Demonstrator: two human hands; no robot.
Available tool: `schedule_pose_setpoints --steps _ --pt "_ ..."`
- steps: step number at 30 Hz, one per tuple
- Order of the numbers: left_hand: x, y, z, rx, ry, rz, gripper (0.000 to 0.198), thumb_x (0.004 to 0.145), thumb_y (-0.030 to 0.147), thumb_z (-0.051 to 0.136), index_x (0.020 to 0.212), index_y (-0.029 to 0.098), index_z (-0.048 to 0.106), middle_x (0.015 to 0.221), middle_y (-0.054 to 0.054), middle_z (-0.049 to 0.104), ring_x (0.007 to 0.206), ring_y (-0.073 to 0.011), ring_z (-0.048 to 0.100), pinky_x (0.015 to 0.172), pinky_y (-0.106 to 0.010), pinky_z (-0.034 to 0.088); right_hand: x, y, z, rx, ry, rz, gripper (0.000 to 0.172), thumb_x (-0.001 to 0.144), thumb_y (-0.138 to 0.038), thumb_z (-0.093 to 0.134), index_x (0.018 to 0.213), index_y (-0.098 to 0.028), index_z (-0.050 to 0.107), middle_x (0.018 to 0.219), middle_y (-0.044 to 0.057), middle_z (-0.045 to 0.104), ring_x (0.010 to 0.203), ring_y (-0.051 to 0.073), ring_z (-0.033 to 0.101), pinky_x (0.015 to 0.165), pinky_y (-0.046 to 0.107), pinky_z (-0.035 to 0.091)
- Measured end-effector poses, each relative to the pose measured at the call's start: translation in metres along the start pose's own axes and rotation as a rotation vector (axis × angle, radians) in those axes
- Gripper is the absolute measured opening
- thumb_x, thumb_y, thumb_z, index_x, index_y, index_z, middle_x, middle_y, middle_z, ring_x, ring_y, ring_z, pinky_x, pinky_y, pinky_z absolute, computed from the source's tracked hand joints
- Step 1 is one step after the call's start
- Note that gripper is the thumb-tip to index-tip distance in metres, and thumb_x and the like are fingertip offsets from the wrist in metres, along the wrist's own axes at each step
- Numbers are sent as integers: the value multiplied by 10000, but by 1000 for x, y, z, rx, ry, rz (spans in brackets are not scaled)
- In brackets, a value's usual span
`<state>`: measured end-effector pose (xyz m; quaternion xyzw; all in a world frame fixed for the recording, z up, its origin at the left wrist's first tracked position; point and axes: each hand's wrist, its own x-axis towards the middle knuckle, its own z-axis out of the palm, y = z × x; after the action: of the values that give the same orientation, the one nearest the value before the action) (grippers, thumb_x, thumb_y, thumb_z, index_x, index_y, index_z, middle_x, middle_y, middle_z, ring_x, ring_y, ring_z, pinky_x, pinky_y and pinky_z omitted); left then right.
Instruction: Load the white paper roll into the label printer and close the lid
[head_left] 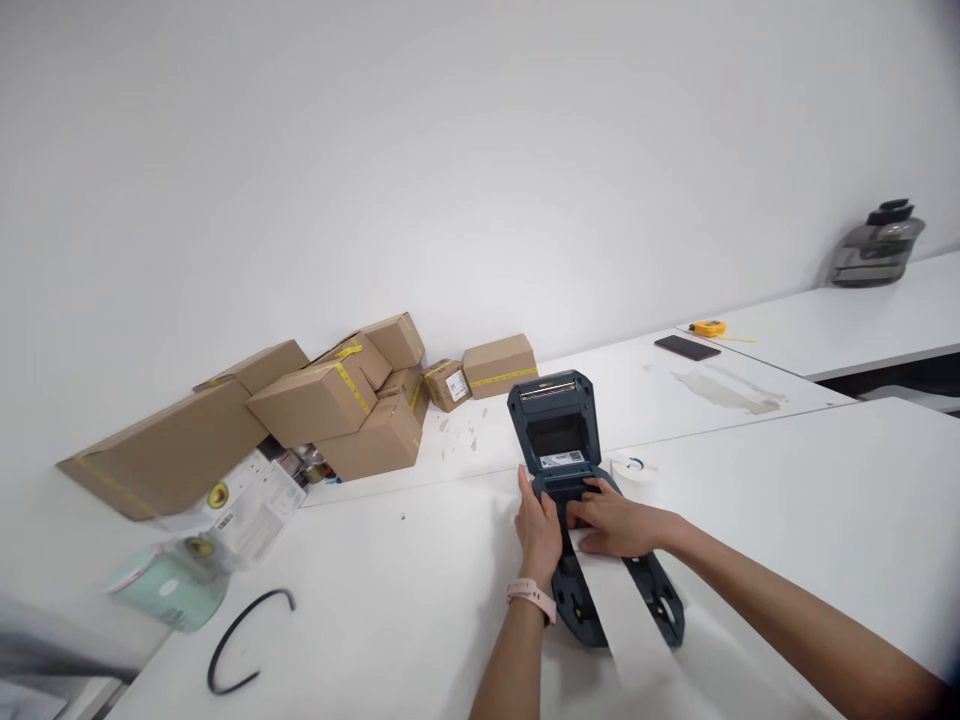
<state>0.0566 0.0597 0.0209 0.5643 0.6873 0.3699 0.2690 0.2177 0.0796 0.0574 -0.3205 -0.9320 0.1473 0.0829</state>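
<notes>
A dark label printer point(577, 600) lies on the white table with its lid point(556, 425) hinged up. My left hand point(538, 527) grips the printer's left side, and a pink band circles that wrist. Inside the printer, my right hand point(611, 520) has its fingers bent on the end of a white paper strip point(626, 620). The strip runs over the open body and past its near edge. Part of the fingertips is hidden in the housing. A roll of white tape or labels point(634, 474) sits just right of the printer.
Several cardboard boxes point(382, 435) are piled along the wall at the left. A teal container point(169, 590) and a black curved strip point(217, 650) are at the front left. At the back right lie a phone point(687, 347) and a yellow tape measure point(707, 328), with a dark transparent jar point(877, 250) beyond.
</notes>
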Motion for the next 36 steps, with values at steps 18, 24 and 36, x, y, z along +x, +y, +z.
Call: schedule_pose_setpoints --steps 18,24,36 --pt "0 -6 3 -58 11 6 558 969 327 330 1514 217 280 1517 -99 460 1370 -256 450 1121 -405 321 -129 88 72 1027 629 478 428 771 -591 693 1034 -260 626 1136 112 702 1045 319 667 863 422 554" --pt "-1 -5 1 -51 3 -4 548 978 334 294 1512 210 280 1523 -99 452 1382 -262 434 1136 -425 298 -123 93 70 967 548 494 575 785 -600 681 1241 -269 567 1404 151 575 1333 349 496 1062 481 452" --pt "-2 -3 1 -52 13 0 537 971 294 303 1497 187 308 1521 -117 450 1379 -267 435 1116 -427 326 -57 114 27 890 442 467 789 663 -556 774 1323 -189 544 1274 165 663 1126 367 636 936 489 525"
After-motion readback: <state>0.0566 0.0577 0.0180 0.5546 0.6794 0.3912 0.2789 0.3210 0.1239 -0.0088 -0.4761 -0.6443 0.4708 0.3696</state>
